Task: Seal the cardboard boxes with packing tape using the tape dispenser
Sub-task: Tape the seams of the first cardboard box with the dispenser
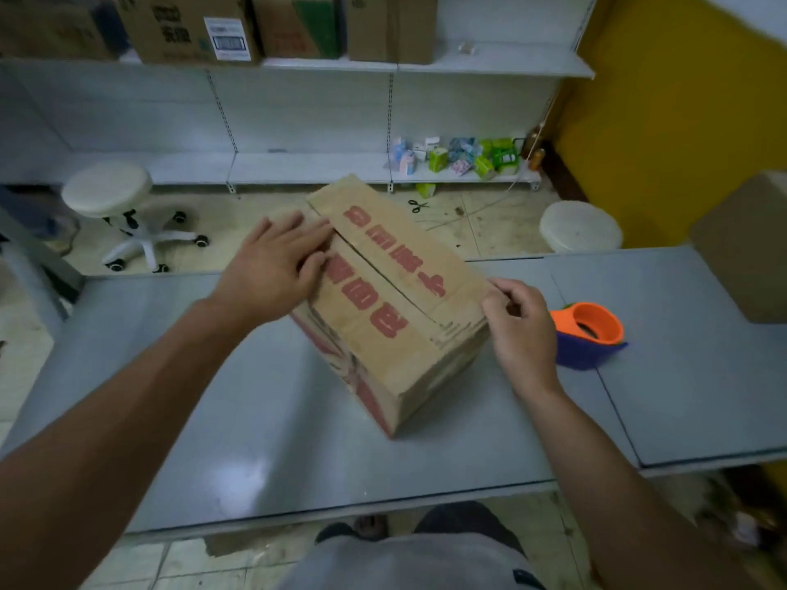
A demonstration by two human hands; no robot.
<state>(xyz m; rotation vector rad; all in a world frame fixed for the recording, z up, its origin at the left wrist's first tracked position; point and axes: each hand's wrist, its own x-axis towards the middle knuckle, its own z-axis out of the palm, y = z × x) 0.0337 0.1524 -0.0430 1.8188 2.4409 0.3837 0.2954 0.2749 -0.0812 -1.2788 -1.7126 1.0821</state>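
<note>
Behind grey table [264, 419] — white shelving [298, 117], stool [108, 189], yellow wall [681, 134].

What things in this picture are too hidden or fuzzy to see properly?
- Inside the cardboard box: head view, hidden by its closed flaps.
- Any tape on the tape dispenser: its near side sits behind the right hand.
- Box flap under the left hand: covered by palm and fingers.
- Small packets on the shelf: too small and blurred to read.
</note>
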